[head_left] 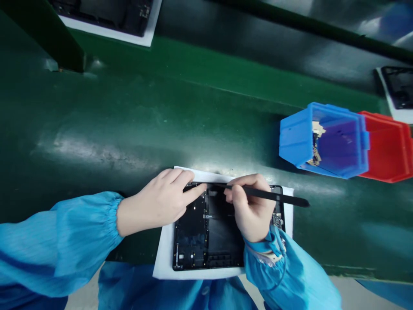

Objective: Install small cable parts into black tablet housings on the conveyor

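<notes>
A black device frame (206, 234) with its insides exposed lies on a white pad (163, 258) at the near edge of the green bench. My left hand (161, 202) rests on the frame's top left corner, its fingers stretched out and pressing down. My right hand (250, 206) is closed on a thin black stick tool (274, 197). The tool's tip points left along the frame's top edge, close to my left fingertips. Both arms wear blue sleeves.
A blue bin (325, 140) with small parts stands tilted at the right, a red bin (389, 146) just behind it. Two more black frames on white pads lie at the far left (109, 17) and far right (398, 92). A green bench (135, 120) stretches between.
</notes>
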`<state>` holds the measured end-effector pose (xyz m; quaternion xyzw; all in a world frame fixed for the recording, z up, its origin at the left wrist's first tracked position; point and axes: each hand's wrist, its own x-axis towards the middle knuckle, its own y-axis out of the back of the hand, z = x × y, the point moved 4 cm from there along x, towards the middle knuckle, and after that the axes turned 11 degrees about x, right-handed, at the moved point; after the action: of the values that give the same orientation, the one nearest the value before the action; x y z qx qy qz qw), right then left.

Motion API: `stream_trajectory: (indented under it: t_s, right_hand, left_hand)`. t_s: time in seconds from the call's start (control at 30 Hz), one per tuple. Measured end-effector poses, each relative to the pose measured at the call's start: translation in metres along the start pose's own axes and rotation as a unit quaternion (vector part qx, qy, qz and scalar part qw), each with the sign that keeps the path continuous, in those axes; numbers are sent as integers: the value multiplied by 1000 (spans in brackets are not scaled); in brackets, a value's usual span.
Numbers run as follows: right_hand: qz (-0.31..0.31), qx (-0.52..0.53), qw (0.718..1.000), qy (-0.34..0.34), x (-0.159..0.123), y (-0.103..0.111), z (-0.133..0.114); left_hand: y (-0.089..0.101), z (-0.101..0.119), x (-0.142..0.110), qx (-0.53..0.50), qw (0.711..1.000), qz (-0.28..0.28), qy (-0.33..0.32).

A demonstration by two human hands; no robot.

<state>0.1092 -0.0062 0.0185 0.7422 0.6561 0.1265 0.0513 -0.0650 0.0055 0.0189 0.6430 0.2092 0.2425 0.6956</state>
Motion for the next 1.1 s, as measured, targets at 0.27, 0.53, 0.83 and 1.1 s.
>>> stream_trajectory:
  t_s: [0.27, 0.53, 0.83, 1.1]
  right_hand:
    - [-67, -54, 987, 138, 2, -2, -20]
    - [-263, -307, 907, 119, -10, -28, -11]
    - [-226, -273, 932, 80, -2, -15, -11]
    - [-186, -243, 930, 205, -5, -20, -24]
  left_hand:
    - [3, -6, -7, -31, 998, 61, -8]
    - [8, -11, -22, 1, 991, 127, -36]
    - [6, -9, -19, -1, 994, 99, -43]
    - [2, 4, -21, 40, 997, 60, -37]
